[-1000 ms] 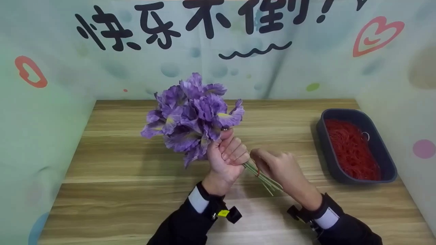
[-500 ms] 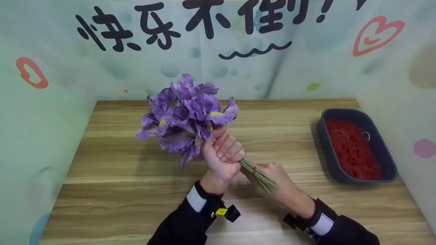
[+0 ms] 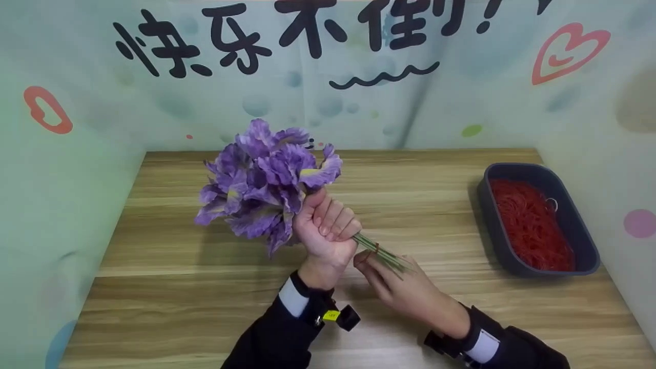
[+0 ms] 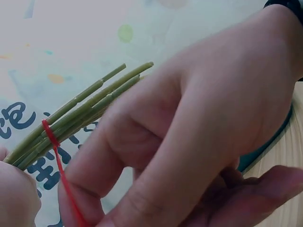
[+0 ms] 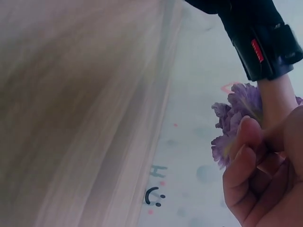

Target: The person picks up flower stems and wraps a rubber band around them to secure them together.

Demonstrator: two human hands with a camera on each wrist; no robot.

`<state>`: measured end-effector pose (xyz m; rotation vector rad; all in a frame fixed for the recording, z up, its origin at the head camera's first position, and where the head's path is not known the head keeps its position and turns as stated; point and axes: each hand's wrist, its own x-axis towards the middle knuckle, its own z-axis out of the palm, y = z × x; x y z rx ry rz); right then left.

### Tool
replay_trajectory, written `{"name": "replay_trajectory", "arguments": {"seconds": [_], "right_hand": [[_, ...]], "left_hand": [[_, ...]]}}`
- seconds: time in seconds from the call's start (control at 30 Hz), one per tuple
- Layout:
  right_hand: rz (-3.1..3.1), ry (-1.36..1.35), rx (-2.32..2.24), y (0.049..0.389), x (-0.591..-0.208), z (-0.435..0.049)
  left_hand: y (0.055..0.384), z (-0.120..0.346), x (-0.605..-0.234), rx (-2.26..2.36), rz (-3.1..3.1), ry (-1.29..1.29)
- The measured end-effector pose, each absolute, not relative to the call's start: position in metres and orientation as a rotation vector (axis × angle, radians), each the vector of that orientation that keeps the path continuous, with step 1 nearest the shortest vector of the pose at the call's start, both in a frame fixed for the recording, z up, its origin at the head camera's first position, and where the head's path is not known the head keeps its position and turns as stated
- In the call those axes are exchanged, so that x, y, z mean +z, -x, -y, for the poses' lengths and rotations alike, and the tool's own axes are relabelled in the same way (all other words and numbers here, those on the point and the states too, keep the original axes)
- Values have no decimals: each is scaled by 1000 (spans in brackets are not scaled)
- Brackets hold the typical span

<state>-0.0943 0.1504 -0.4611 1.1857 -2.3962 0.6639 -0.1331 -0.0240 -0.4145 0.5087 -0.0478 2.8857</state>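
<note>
Clearly, the left hand (image 3: pixel 328 228) has its fingers wrapped tightly round the bunch of purple irises (image 3: pixel 266 187), gripping the green stems (image 4: pixel 87 106) just below the blooms. The bouquet is held above the wood-grain counter (image 3: pixel 164 241), tilted so that the flower heads lean toward the far left and the cut ends point to the near right. Beyond the left fist, a red rubber band (image 4: pixel 64 175) loops around the stems; one strand is pulled taut away from them to the right hand (image 3: pixel 407 292), which pinches it between bent fingertips. In the head view, the stem ends overlap the back of this hand. On the counter's right side sits a dark blue-grey box (image 3: pixel 571 220) holding a tangled heap of red bands (image 3: pixel 530 225), with a small pale ring (image 3: pixel 551 205) at their edge.
</note>
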Motion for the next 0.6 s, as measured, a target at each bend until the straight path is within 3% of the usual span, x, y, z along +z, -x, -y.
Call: {"name": "replay_trajectory", "arguments": {"seconds": [0.6], "right_hand": [[2422,-1132,910,71,-457,-141]], "left_hand": [[141,34,-416,2986,22,-528]]}}
